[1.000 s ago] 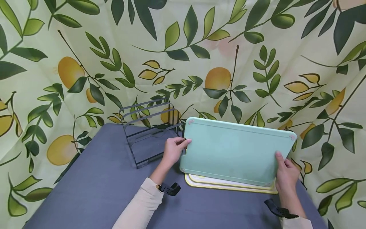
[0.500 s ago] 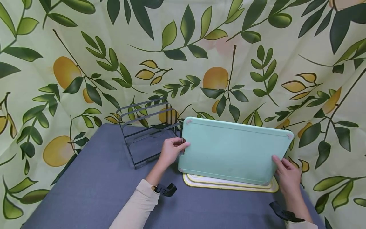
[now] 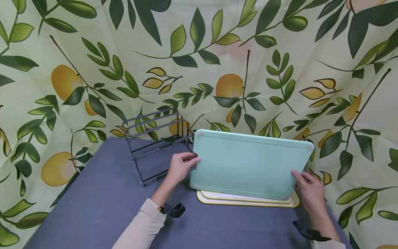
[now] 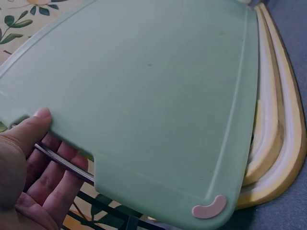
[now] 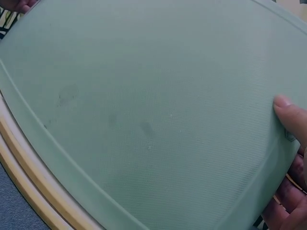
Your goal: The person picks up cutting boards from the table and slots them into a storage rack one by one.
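Note:
A light green rectangular cutting board [image 3: 248, 162] with pink corner pads is held tilted up, its broad face toward me. My left hand [image 3: 181, 168] grips its left end at the handle cutout. In the left wrist view, the thumb lies on the face and the fingers curl behind a thin metal handle bar [image 4: 64, 164]. My right hand [image 3: 312, 192] pinches the right end, thumb in front, as the right wrist view also shows; some fingers are hidden behind the board. Below the board's lower edge lie white cutting boards [image 3: 248, 202] with yellow rims, stacked and partly covered.
A dark wire rack [image 3: 132, 152] with several upright bars stands on the table to the left of the green board, close to the left hand. The table has a grey-blue cloth [image 3: 102, 200]. A fabric backdrop [image 3: 199, 79] with leaves and fruit hangs behind it.
The head view has shifted slightly, so the scene sits further left in it. Both hands keep their hold on the green cutting board, which stays nearly in the same pose.

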Tool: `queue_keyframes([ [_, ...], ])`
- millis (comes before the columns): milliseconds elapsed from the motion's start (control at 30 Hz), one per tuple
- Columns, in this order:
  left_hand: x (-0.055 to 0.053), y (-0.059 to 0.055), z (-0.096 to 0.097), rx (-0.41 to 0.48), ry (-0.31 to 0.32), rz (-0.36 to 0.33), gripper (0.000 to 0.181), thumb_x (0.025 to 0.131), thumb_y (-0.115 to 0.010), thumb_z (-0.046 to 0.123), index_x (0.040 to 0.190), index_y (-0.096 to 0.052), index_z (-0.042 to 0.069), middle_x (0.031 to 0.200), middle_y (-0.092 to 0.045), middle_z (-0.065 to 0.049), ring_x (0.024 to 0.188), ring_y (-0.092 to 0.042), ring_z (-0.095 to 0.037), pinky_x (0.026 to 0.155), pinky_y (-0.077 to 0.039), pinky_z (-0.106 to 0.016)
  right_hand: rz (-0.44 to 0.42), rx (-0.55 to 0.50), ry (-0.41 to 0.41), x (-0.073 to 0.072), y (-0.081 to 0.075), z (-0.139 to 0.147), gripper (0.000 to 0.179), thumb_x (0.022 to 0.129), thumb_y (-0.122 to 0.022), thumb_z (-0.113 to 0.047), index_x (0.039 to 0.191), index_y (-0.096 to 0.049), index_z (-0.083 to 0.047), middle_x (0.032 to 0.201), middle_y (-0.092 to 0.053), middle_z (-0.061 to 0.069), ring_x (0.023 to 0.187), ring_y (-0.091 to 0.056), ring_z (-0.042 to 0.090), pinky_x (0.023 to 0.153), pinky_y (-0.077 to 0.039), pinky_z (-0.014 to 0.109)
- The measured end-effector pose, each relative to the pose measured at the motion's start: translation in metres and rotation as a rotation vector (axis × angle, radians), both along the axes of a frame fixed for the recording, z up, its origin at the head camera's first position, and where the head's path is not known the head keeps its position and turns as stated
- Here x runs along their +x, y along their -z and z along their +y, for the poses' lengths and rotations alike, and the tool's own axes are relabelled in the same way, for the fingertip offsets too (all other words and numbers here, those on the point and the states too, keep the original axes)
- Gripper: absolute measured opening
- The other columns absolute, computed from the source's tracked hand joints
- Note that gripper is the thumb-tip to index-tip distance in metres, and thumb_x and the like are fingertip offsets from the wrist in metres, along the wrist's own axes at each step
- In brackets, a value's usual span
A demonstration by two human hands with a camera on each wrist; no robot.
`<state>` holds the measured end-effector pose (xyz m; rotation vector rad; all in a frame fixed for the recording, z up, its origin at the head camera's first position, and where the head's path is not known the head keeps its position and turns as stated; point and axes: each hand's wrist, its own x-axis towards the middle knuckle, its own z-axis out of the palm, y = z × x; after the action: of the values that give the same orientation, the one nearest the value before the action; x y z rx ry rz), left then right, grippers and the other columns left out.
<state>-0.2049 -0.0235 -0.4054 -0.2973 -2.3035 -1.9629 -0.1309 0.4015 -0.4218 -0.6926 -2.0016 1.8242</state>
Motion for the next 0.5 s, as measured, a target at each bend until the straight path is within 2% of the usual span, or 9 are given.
queue_keyframes([
  [167,0.003,0.001,-0.006,-0.040,-0.028,0.041,0.014,0.090,-0.077,0.015,0.094,-0.077,0.001,0.078,-0.073,-0.013,0.066,-0.062,-0.010,0.062,-0.052,-0.023,0.016,0.028,-0.058,-0.006,-0.001,-0.005,0.013,0.092,-0.075,-0.030,0.080,-0.075,-0.029,0.069,-0.068,-0.019,0.075,-0.064,-0.009,0.064,-0.051,0.010],
  [367,0.005,0.001,-0.012,-0.049,-0.040,0.045,0.012,0.091,-0.076,0.013,0.092,-0.077,0.002,0.076,-0.071,-0.012,0.064,-0.060,-0.010,0.059,-0.049,-0.021,-0.088,0.186,-0.051,-0.008,-0.002,-0.011,0.011,0.092,-0.072,-0.041,0.083,-0.073,-0.035,0.069,-0.064,-0.026,0.076,-0.058,-0.010,0.064,-0.047,0.009],
  [433,0.005,0.002,-0.014,-0.051,-0.038,0.042,0.012,0.091,-0.076,0.013,0.092,-0.077,0.001,0.076,-0.071,-0.013,0.064,-0.060,-0.011,0.059,-0.048,-0.021,-0.098,0.205,-0.049,-0.008,-0.002,-0.013,0.011,0.092,-0.072,-0.043,0.084,-0.072,-0.035,0.069,-0.063,-0.026,0.076,-0.057,-0.011,0.064,-0.047,0.008],
  [500,0.004,0.002,-0.015,-0.052,-0.033,0.041,0.013,0.091,-0.076,0.014,0.093,-0.077,0.001,0.077,-0.072,-0.015,0.065,-0.061,-0.012,0.060,-0.048,-0.020,-0.079,0.179,-0.057,-0.009,-0.002,-0.013,0.010,0.092,-0.073,-0.041,0.083,-0.073,-0.035,0.070,-0.065,-0.026,0.076,-0.059,-0.011,0.064,-0.047,0.008],
])
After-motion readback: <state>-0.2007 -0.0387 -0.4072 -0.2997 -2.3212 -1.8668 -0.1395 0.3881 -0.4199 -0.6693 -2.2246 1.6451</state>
